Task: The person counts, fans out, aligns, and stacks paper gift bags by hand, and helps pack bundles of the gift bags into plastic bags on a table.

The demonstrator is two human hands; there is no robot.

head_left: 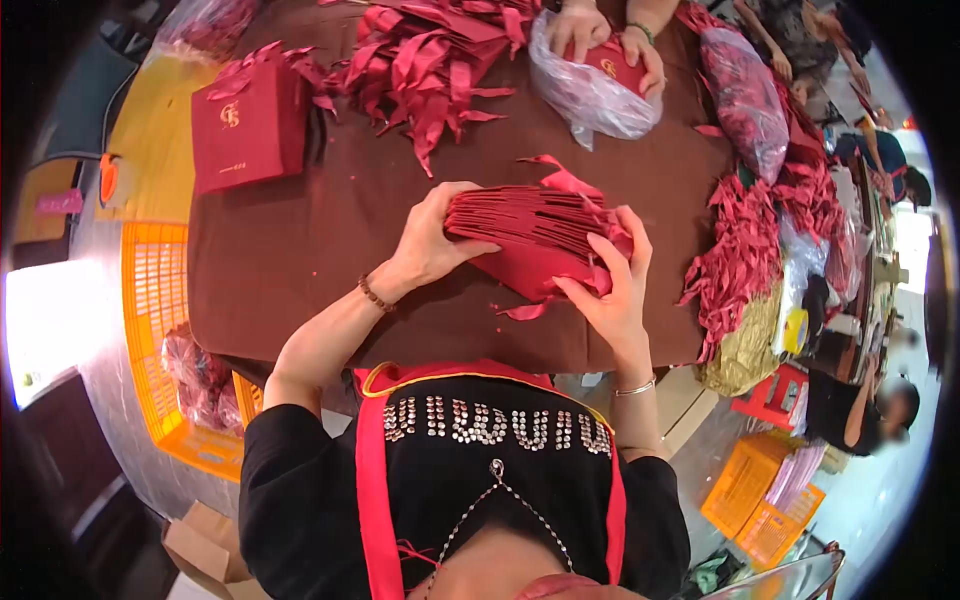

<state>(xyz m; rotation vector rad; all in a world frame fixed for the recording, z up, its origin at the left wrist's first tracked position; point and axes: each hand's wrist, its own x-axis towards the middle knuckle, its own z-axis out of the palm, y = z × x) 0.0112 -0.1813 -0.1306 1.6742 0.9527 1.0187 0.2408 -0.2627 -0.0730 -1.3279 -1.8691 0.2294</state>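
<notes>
A thick stack of flat, folded red paper gift bags [530, 225] is held between my hands just above the brown-covered table. My left hand [437, 238] grips its left end, thumb in front and fingers behind. At the right end, where red ribbons hang out, my right hand [615, 285] is closed around the bags, with fingers and thumb spread along their edges. The many bag edges face up in a fan. Loose ribbon tails stick out above and below the stack.
Left stands a bundle of red bags [250, 125] with a gold logo. Ribboned bags [425, 75] are heaped at the far side. A co-worker's hands [610, 50] handle red bags in a clear plastic bag [570, 95]. More ribbons [735, 250] hang at right; an orange crate [150, 330] stands left.
</notes>
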